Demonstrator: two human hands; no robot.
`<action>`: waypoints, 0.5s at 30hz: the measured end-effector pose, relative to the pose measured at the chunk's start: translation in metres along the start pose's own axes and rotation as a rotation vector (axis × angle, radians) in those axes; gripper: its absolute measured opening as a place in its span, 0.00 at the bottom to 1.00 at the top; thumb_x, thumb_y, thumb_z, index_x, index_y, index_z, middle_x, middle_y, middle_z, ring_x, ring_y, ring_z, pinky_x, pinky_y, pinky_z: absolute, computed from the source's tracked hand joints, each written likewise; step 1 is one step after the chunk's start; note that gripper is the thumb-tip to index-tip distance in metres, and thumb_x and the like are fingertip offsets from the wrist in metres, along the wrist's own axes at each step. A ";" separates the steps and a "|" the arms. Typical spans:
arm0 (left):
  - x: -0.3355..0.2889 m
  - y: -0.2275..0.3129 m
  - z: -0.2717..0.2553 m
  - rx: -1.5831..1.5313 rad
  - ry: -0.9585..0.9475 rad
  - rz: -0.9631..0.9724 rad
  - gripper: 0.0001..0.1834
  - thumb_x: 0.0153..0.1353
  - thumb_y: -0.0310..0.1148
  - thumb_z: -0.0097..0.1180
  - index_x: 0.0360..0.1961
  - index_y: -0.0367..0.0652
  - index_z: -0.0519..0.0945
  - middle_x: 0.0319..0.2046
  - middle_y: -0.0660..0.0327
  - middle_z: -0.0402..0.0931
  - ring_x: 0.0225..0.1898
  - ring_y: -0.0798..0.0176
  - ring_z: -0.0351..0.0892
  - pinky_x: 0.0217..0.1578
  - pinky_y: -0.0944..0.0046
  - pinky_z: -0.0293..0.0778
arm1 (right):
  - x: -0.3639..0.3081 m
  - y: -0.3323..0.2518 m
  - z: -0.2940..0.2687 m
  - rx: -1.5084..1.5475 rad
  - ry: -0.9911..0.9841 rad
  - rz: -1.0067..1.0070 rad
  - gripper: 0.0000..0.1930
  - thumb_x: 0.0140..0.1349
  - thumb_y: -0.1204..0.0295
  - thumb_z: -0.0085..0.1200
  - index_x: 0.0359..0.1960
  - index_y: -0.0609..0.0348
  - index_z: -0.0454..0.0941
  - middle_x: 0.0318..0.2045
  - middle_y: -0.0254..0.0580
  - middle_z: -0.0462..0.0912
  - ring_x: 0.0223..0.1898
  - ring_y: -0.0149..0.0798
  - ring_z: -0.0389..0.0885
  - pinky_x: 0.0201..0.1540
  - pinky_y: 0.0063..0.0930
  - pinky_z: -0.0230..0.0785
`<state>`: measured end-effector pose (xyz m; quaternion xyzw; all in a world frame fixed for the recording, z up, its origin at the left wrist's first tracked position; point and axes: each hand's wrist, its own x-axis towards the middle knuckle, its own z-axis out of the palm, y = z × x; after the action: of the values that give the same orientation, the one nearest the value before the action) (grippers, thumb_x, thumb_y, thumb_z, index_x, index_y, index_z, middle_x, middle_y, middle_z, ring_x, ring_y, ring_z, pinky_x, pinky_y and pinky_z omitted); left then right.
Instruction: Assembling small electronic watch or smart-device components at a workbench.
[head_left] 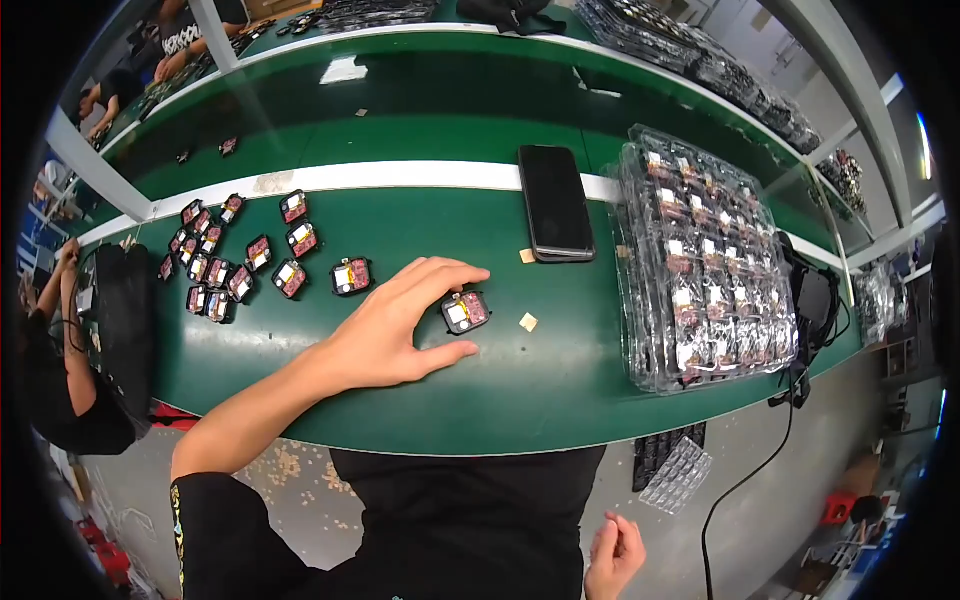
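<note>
My left hand (400, 325) reaches over the green table with thumb and fingers spread. Between its thumb and index finger lies a small black device casing (466, 313) with a red circuit board and a white and yellow part inside. The fingertips seem apart from it. Another such open casing (351, 276) lies just beyond the back of this hand, and several more casings (210, 237) are grouped at the left. Low at the right, off the table's front edge, my right hand (615, 555) is closed with fingers curled; whatever it may hold is hidden.
A black phone (557, 203) lies near the table's back ledge. To its right stands a stack of clear plastic trays (705, 265) filled with casings. Small tan squares (528, 322) lie on the tabletop. A black cable (745, 470) hangs at the right. Other people sit at the left.
</note>
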<state>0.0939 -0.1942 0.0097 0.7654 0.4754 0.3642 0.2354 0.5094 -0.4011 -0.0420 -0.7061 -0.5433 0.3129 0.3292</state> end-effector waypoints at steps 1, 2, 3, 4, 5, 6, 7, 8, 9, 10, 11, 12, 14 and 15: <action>0.002 -0.004 0.003 -0.034 -0.019 0.001 0.37 0.58 0.28 0.78 0.70 0.39 0.79 0.63 0.52 0.80 0.61 0.48 0.81 0.64 0.51 0.76 | 0.013 -0.050 0.011 0.079 -0.022 -0.062 0.07 0.79 0.78 0.59 0.51 0.68 0.87 0.31 0.35 0.83 0.28 0.27 0.77 0.36 0.24 0.73; 0.000 -0.005 0.002 -0.054 -0.027 -0.012 0.38 0.58 0.29 0.79 0.70 0.39 0.78 0.63 0.52 0.80 0.61 0.48 0.81 0.65 0.50 0.77 | 0.024 -0.060 0.026 0.153 -0.006 -0.150 0.05 0.76 0.74 0.64 0.45 0.64 0.88 0.27 0.32 0.83 0.24 0.25 0.74 0.28 0.23 0.65; -0.001 -0.006 0.002 -0.051 -0.029 -0.017 0.38 0.58 0.29 0.79 0.70 0.39 0.78 0.63 0.52 0.80 0.61 0.48 0.81 0.65 0.50 0.77 | 0.036 -0.068 0.037 0.224 0.012 -0.237 0.06 0.73 0.71 0.68 0.39 0.60 0.90 0.24 0.30 0.82 0.20 0.23 0.71 0.21 0.21 0.58; -0.001 -0.008 0.002 -0.051 -0.040 0.024 0.38 0.57 0.29 0.79 0.69 0.39 0.79 0.62 0.52 0.80 0.61 0.48 0.80 0.64 0.50 0.76 | 0.058 -0.083 0.041 0.176 -0.035 -0.471 0.04 0.69 0.73 0.72 0.40 0.61 0.91 0.22 0.29 0.81 0.19 0.24 0.72 0.22 0.22 0.62; -0.002 -0.010 0.002 -0.049 -0.050 0.062 0.37 0.57 0.30 0.79 0.69 0.40 0.79 0.61 0.52 0.80 0.61 0.47 0.80 0.64 0.50 0.76 | 0.082 -0.102 0.045 0.129 -0.085 -0.706 0.06 0.65 0.75 0.76 0.41 0.61 0.91 0.20 0.29 0.80 0.19 0.25 0.74 0.22 0.22 0.65; -0.004 -0.008 0.003 -0.049 -0.057 0.052 0.37 0.57 0.30 0.79 0.69 0.40 0.79 0.61 0.52 0.80 0.61 0.47 0.80 0.64 0.50 0.76 | 0.099 -0.119 0.050 0.157 -0.155 -0.711 0.12 0.53 0.84 0.80 0.41 0.65 0.95 0.21 0.38 0.84 0.18 0.29 0.77 0.22 0.25 0.66; -0.004 -0.005 0.002 0.062 -0.031 0.049 0.36 0.57 0.30 0.79 0.68 0.40 0.80 0.59 0.52 0.80 0.60 0.47 0.79 0.63 0.50 0.76 | 0.119 -0.133 0.062 0.140 -0.166 -0.807 0.11 0.57 0.82 0.79 0.41 0.65 0.94 0.20 0.36 0.83 0.18 0.29 0.75 0.21 0.26 0.64; -0.005 -0.004 0.001 0.173 -0.004 0.046 0.35 0.58 0.30 0.79 0.67 0.40 0.81 0.58 0.53 0.80 0.59 0.47 0.79 0.62 0.50 0.76 | 0.137 -0.143 0.075 0.142 -0.213 -0.813 0.09 0.57 0.80 0.78 0.40 0.65 0.94 0.19 0.35 0.80 0.17 0.28 0.73 0.20 0.27 0.62; -0.009 -0.008 0.002 0.213 0.033 0.035 0.30 0.60 0.37 0.79 0.62 0.42 0.83 0.55 0.55 0.78 0.54 0.48 0.78 0.56 0.50 0.75 | 0.155 -0.154 0.091 0.143 -0.277 -0.810 0.07 0.59 0.80 0.76 0.39 0.64 0.94 0.17 0.35 0.77 0.16 0.27 0.71 0.20 0.27 0.60; -0.009 -0.009 0.001 0.196 0.028 0.035 0.30 0.60 0.37 0.79 0.62 0.42 0.83 0.55 0.55 0.78 0.54 0.48 0.78 0.56 0.50 0.75 | 0.165 -0.164 0.096 0.154 -0.301 -0.790 0.06 0.61 0.79 0.74 0.39 0.65 0.93 0.17 0.35 0.75 0.16 0.27 0.70 0.20 0.27 0.58; -0.009 -0.009 -0.001 0.195 -0.011 0.028 0.30 0.57 0.37 0.81 0.60 0.41 0.84 0.54 0.56 0.79 0.54 0.49 0.77 0.55 0.51 0.75 | 0.179 -0.169 0.105 0.166 -0.325 -0.798 0.06 0.63 0.79 0.73 0.40 0.65 0.93 0.17 0.34 0.74 0.17 0.26 0.69 0.21 0.26 0.57; -0.009 -0.009 -0.003 0.192 -0.043 0.024 0.30 0.55 0.36 0.83 0.59 0.41 0.86 0.53 0.57 0.80 0.53 0.51 0.77 0.54 0.52 0.75 | 0.190 -0.173 0.107 0.153 -0.379 -0.781 0.07 0.64 0.79 0.72 0.43 0.66 0.93 0.19 0.32 0.74 0.19 0.23 0.69 0.22 0.24 0.57; -0.007 -0.011 -0.002 0.174 -0.002 0.086 0.29 0.55 0.39 0.83 0.56 0.43 0.88 0.49 0.61 0.82 0.47 0.55 0.78 0.49 0.56 0.73 | 0.207 -0.177 0.120 0.238 -0.464 -0.704 0.08 0.65 0.80 0.72 0.45 0.66 0.93 0.21 0.31 0.76 0.20 0.21 0.69 0.23 0.22 0.56; -0.008 -0.007 -0.004 0.109 -0.044 0.044 0.29 0.55 0.39 0.83 0.57 0.44 0.88 0.47 0.62 0.83 0.44 0.56 0.79 0.48 0.58 0.71 | 0.211 -0.176 0.124 0.315 -0.504 -0.651 0.08 0.65 0.80 0.72 0.45 0.66 0.93 0.21 0.31 0.77 0.20 0.20 0.69 0.23 0.22 0.56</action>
<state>0.0848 -0.1981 0.0043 0.7952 0.4723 0.3259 0.1956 0.3567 -0.1468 0.0090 -0.3410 -0.7464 0.4343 0.3715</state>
